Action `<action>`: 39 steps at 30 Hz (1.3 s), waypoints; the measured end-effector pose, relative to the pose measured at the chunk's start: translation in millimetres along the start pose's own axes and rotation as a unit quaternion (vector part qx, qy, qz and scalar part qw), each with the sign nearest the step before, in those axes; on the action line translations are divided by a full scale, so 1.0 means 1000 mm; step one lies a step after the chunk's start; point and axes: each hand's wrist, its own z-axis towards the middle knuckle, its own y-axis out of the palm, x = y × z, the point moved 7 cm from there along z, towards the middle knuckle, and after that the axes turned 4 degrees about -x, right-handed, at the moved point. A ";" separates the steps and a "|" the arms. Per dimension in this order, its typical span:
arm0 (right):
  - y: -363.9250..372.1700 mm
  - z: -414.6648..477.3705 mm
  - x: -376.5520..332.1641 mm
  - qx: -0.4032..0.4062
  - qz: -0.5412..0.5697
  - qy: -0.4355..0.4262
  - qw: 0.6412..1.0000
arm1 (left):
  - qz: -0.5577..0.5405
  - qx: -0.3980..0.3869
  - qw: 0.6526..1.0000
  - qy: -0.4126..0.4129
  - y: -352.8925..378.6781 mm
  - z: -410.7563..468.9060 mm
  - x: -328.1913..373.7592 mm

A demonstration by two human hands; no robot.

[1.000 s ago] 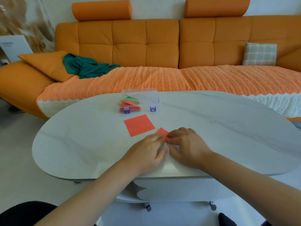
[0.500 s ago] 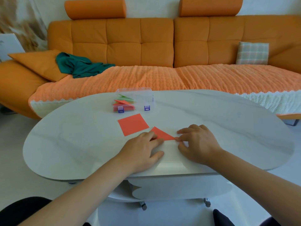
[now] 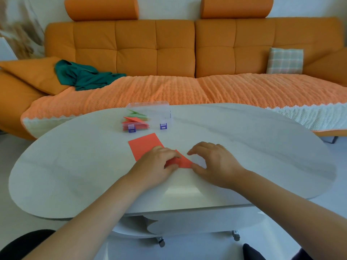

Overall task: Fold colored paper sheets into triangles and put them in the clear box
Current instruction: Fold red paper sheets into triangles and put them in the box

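On the white oval desk [image 3: 253,147], close to the middle of its near edge, lies a folded red paper triangle [image 3: 183,162]. The left hand [image 3: 155,165] rests on the triangle's left part, fingers laid fairly flat across the paper and thumb beside them on the near side. Its grip is not closed round anything; it presses the paper down on the desk. The right hand [image 3: 216,162] sits just right of the triangle with its fingers loosely arched. The thumb tip meets the triangle's right corner, and the grip is wide and holds nothing.

A flat red paper square [image 3: 145,146] lies just beyond the triangle on its left, its near corner hidden under the left hand. Farther off, near the far edge of the desk and left of its middle, stands the clear box [image 3: 159,114] with two purple latches [image 3: 163,126] on its front. Folded red and green triangles [image 3: 135,119] lie in its left part.

Behind the desk runs an orange sofa [image 3: 169,51], with a green cloth [image 3: 82,76] on its left seat and a plaid cushion [image 3: 285,61] at the right.
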 end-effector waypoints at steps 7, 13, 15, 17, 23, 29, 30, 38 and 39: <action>0.006 0.023 -0.006 -0.013 0.017 -0.040 0.999 | 0.042 0.054 0.995 0.067 -0.012 0.007 0.002; -0.007 0.036 0.001 -0.010 0.124 0.007 0.992 | -0.059 0.080 0.995 -0.011 -0.026 0.011 -0.008; -0.012 0.038 0.000 -0.014 0.153 0.012 0.988 | -0.079 0.086 0.992 -0.040 -0.032 0.012 -0.008; -0.016 0.040 -0.003 -0.008 0.187 0.015 0.982 | -0.089 0.100 0.990 -0.051 -0.038 0.011 -0.006; -0.020 0.044 -0.012 0.015 0.260 0.039 0.965 | -0.101 0.114 0.987 -0.056 -0.051 0.011 -0.004; -0.031 0.043 -0.017 0.071 0.247 0.037 0.966 | -0.098 0.100 0.988 -0.061 -0.056 0.012 -0.003; -0.032 0.043 -0.017 0.075 0.242 0.037 0.967 | -0.092 0.095 0.989 -0.060 -0.055 0.012 -0.003; -0.036 0.047 0.001 0.080 0.183 0.086 0.976 | -0.040 0.087 0.992 -0.078 -0.065 0.013 -0.010; -0.037 0.047 0.006 0.081 0.179 0.096 0.976 | -0.037 0.084 0.992 -0.083 -0.065 0.013 -0.012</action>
